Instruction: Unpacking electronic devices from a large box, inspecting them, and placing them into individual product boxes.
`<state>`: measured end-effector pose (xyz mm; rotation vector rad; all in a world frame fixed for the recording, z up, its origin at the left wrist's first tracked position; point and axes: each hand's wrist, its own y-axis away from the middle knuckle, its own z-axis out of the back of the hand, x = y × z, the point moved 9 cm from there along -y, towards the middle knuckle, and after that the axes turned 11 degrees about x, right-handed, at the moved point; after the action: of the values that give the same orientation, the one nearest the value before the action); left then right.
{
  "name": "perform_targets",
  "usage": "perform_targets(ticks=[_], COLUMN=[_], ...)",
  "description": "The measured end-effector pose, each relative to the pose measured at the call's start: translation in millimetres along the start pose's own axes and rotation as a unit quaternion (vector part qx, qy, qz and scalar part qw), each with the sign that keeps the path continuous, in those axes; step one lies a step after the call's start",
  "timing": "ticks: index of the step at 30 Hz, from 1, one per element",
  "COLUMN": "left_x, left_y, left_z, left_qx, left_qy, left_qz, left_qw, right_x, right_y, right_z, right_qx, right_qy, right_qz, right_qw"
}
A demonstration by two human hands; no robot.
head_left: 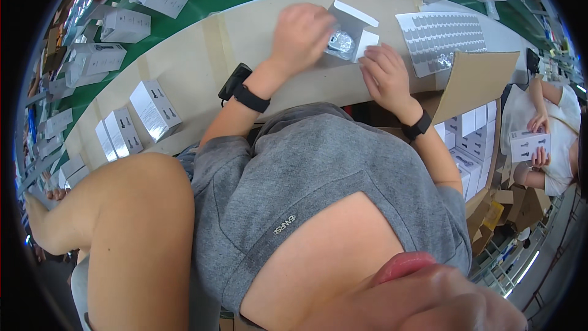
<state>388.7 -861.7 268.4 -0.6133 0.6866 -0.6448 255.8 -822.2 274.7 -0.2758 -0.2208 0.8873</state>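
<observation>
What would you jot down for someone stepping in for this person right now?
Left hand: grip on a clear-bagged item at the mouth of a small open white box.
Right hand: steadies the box by its flap, on the beige worktable.
Done: closed white boxes stand at the table's left edge; more fill the cardboard carton on the right.
Left: bagged item not fully inside, flaps open. Sticker sheet lies beyond the right hand.

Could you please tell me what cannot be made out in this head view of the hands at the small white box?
- Bagged item in the open white box: glare on the clear plastic blurs its shape.
- Left hand: its fingertips are hidden behind the hand itself.
- Right hand: whether it grips the flap is unclear.
- Sticker sheet: marks too small.
</observation>
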Motion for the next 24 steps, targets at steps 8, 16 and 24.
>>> perform_targets(ticks=[8,16,24], left_x=[-12,-13,-7], left_y=[9,14,9], left_z=[-24,-27,-41], left_qx=[0.129,0.249,0.326], left_qy=[-0.08,-0.119,-0.093], left_qz=[-0.037,-0.026,-0.008], left_qw=[0.988,0.961,0.941], right_x=[-9,-17,-47], right_y=[-46,-41,-38], right_z=[-16,-44,-61], right_qx=[0.064,0.196,0.162], right_qy=[0.06,0.023,-0.303], right_qz=[-0.012,-0.065,-0.165], right_qw=[0.996,0.978,0.924])
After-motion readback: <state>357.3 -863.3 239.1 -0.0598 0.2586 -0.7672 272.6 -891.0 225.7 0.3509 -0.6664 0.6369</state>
